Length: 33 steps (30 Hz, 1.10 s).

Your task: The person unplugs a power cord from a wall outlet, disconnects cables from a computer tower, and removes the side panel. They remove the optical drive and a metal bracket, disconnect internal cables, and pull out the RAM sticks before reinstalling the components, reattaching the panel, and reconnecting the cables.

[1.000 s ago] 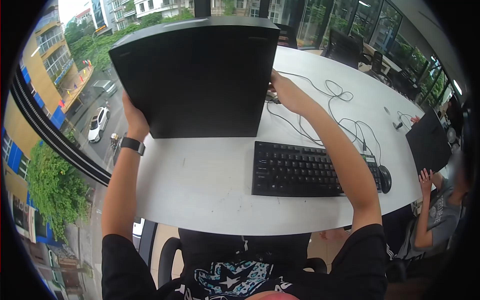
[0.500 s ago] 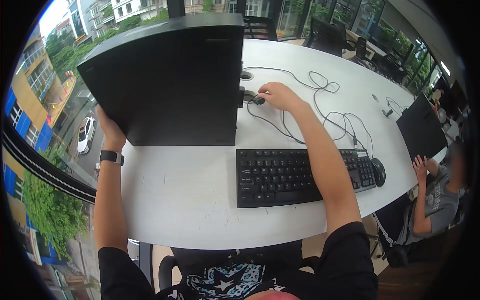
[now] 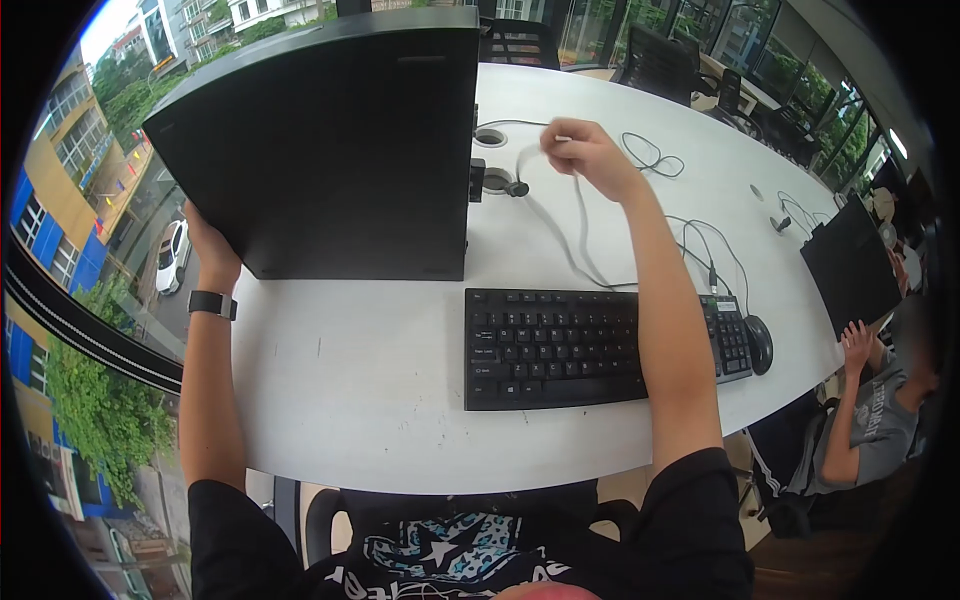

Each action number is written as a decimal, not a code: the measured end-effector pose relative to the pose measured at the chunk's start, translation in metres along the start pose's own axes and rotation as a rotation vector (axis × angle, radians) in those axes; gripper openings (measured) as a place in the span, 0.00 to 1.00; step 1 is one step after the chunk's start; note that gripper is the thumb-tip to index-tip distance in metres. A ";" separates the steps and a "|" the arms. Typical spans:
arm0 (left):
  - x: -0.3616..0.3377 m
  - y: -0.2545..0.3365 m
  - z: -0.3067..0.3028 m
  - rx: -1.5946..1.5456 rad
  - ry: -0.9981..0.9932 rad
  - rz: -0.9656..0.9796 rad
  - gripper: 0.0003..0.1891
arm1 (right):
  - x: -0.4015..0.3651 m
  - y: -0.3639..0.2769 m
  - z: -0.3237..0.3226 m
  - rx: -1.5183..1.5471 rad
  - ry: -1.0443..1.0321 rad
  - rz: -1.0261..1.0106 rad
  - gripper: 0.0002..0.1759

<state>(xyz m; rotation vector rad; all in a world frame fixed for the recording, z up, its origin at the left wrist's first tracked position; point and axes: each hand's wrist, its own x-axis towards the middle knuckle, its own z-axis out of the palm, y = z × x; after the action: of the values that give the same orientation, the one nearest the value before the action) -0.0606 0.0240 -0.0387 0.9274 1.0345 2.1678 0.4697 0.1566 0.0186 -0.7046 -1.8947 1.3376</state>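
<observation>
A large black computer case (image 3: 320, 160) stands upright on the white table. My left hand (image 3: 210, 245) grips its left edge, with the fingers partly hidden behind it. Above the table, right of the case, my right hand (image 3: 588, 158) is closed in a pinch on a thin cable (image 3: 583, 225), which is blurred by motion. A black plug (image 3: 517, 189) lies beside a round table hole (image 3: 497, 180), close to the case's right side. Below my right forearm sits a black keyboard (image 3: 550, 350), partly covered by the arm.
A black mouse (image 3: 759, 345) lies at the keyboard's right end. Loose cables (image 3: 655, 160) run over the white table (image 3: 350, 400). At the right, another person's hands (image 3: 856, 345) are near a dark panel (image 3: 850, 265). Office chairs (image 3: 655, 65) stand behind the table.
My right hand has moved up and right, away from the black plug, and now lifts a cable. The plug stays by the table hole. My left hand keeps its hold on the case.
</observation>
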 end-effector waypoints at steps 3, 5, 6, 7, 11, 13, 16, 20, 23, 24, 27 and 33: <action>-0.008 0.008 0.009 0.001 0.011 -0.016 0.29 | -0.013 -0.018 -0.005 -0.035 -0.153 0.161 0.08; -0.013 0.013 0.015 0.003 0.042 -0.046 0.29 | -0.013 -0.012 -0.005 -0.257 -0.212 0.399 0.14; -0.012 0.011 0.014 0.007 0.039 -0.050 0.29 | -0.011 -0.005 -0.004 -0.252 -0.209 0.402 0.14; -0.010 0.011 0.011 0.006 0.028 -0.043 0.29 | -0.008 0.004 0.000 -0.580 -0.188 0.500 0.15; -0.008 0.010 0.006 0.029 0.013 -0.034 0.29 | -0.005 0.000 0.032 -1.294 -0.051 0.663 0.15; -0.008 0.010 0.006 0.025 0.007 -0.031 0.29 | -0.006 0.009 0.033 -1.463 -0.033 0.630 0.16; -0.012 0.014 0.012 0.011 0.014 -0.030 0.28 | -0.006 0.041 0.032 -1.262 0.147 0.062 0.17; -0.013 0.015 0.013 0.018 0.031 -0.036 0.28 | 0.004 0.043 0.048 -0.971 -0.018 -0.087 0.26; -0.014 0.017 0.017 0.007 0.027 -0.021 0.28 | 0.007 0.044 0.043 -0.980 -0.144 -0.082 0.25; -0.013 0.016 0.016 0.011 0.027 -0.023 0.28 | 0.007 0.040 0.043 -0.962 -0.159 -0.119 0.23; -0.012 0.015 0.012 0.016 0.020 -0.013 0.28 | 0.002 0.025 0.048 -0.984 -0.161 -0.341 0.16; -0.010 0.015 0.012 0.025 0.001 -0.022 0.29 | -0.007 -0.022 0.079 -1.039 -0.355 -0.091 0.16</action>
<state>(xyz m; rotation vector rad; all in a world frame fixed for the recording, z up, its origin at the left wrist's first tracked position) -0.0481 0.0139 -0.0241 0.9223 1.0700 2.1417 0.4100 0.0998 0.0202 -0.8645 -2.8680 0.3319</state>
